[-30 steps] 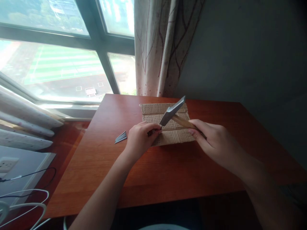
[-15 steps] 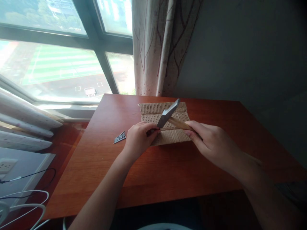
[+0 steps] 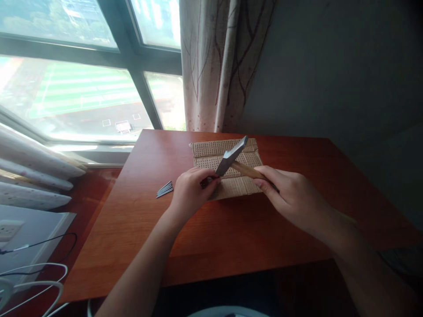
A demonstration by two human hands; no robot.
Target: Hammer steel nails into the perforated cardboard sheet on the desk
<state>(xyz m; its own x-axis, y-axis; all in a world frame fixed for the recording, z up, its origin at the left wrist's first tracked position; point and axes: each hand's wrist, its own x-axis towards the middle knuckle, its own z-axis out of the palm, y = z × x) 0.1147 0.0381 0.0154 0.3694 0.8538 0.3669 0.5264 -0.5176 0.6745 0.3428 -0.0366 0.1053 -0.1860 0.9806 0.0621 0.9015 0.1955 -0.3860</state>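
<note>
My right hand (image 3: 287, 187) is wrapped round the wooden handle of a hammer (image 3: 244, 168). Its grey metal head slants over a piece of brown cardboard (image 3: 238, 188) dotted with rows of small holes. At the lower end of the head are the fingertips of my left hand (image 3: 194, 187), pinched together above the cardboard's left part. Whatever those fingers hold is hidden by the hand and the hammer head. To the left of this hand lies a small bunch of nails (image 3: 164, 189), side by side.
The cardboard lies on a reddish-brown wooden table (image 3: 231, 242). A window (image 3: 82, 92) and a patterned curtain (image 3: 206, 66) stand beyond its far left edge. White cables (image 3: 36, 281) and a wall socket (image 3: 9, 230) are at the lower left.
The view has shifted very slightly. Both hands and the hammer keep nearly the same position against the cardboard.
</note>
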